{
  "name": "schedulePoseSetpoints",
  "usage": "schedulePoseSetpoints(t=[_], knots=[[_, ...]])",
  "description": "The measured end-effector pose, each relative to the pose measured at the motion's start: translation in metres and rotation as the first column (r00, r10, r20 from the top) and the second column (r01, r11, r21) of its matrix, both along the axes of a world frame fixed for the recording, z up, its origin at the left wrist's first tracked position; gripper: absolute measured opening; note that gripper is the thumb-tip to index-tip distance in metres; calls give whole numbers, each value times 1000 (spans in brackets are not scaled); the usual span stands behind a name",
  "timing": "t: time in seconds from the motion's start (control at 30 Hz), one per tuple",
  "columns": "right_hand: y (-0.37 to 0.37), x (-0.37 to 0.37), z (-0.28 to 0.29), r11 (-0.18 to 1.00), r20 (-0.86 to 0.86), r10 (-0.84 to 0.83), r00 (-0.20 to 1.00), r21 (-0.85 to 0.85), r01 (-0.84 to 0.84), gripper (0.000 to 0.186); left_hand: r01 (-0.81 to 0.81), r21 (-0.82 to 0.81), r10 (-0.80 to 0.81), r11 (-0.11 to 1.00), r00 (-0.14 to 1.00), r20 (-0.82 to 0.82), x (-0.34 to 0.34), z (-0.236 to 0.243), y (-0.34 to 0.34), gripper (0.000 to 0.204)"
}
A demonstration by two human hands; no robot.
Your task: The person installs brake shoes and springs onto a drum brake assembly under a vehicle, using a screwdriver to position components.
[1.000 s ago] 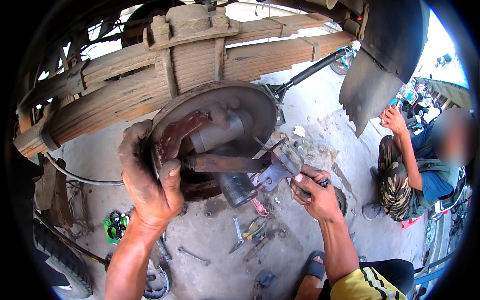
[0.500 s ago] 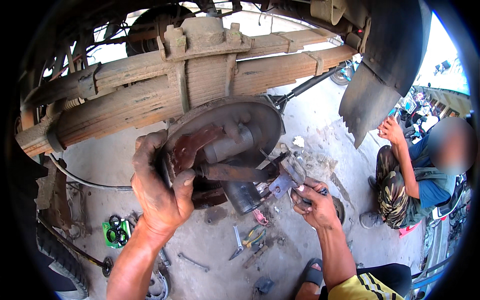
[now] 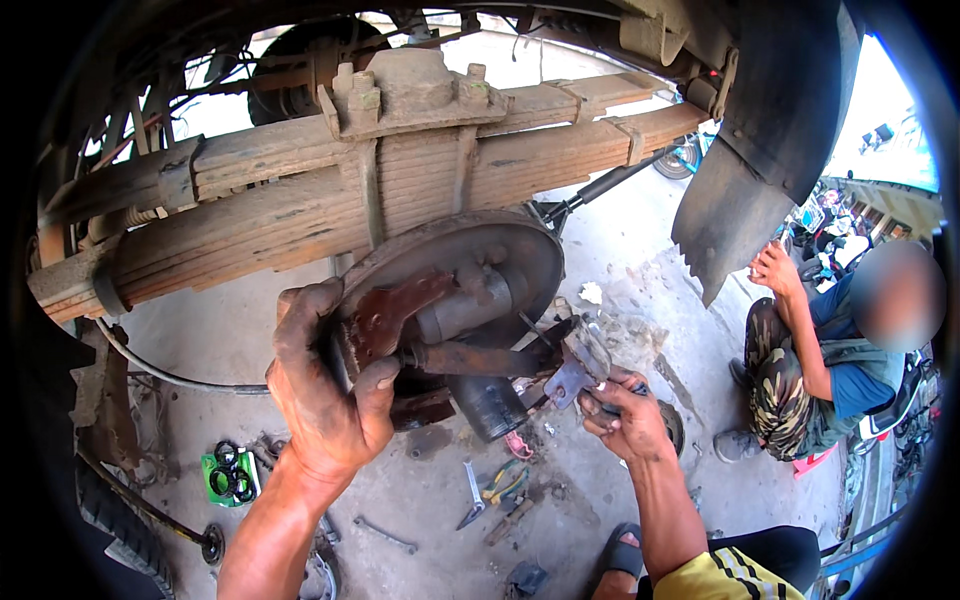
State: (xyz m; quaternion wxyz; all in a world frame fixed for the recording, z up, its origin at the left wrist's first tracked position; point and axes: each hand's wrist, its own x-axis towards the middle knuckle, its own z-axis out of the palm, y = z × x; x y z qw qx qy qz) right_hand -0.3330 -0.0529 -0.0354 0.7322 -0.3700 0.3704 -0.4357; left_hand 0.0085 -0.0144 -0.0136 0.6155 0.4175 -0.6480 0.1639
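Observation:
Below the thick leaf spring (image 3: pixel 290 220) is a round, dark drum brake backing plate (image 3: pixel 535 240). A reddish-brown brake shoe (image 3: pixel 395 312) sits against its left part, and a dark axle stub (image 3: pixel 490 408) sticks out below. My left hand (image 3: pixel 325 385) is wrapped round the shoe's left edge, thumb in front; its fingertips are partly hidden. At the right end of a rusty bar (image 3: pixel 475 358), my right hand (image 3: pixel 630 415) pinches a grey metal bracket (image 3: pixel 568 382). How the bracket joins the brake parts cannot be made out.
On the floor lie a wrench (image 3: pixel 471 482), pliers (image 3: pixel 506 482), a thin rod (image 3: pixel 385 534) and a green box (image 3: pixel 222 470) with black rings. A person (image 3: pixel 820 340) squats at the right, beyond a black mudflap (image 3: pixel 725 235). A tyre (image 3: pixel 120 520) stands lower left.
The brake parts and leaf spring appear slightly lower in the picture. Both hands keep their holds; my right hand has shifted a little, with the bracket still in its fingers.

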Motion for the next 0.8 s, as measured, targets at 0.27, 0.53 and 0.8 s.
schedulePoseSetpoints(t=[0.27,0.53,0.8], knots=[[-2,-2,-2,999,33,7,999,36,-8,22,57,-10,-58,998,997,-41,0,-3,-2,64],[-1,-3,3,999,5,-5,1000,34,5,27,43,2,-43,999,998,-35,-1,-2,-1,63],[9,13,18,997,-178,-56,982,-67,44,40,187,180,-164,966,977,-137,0,-9,8,68]])
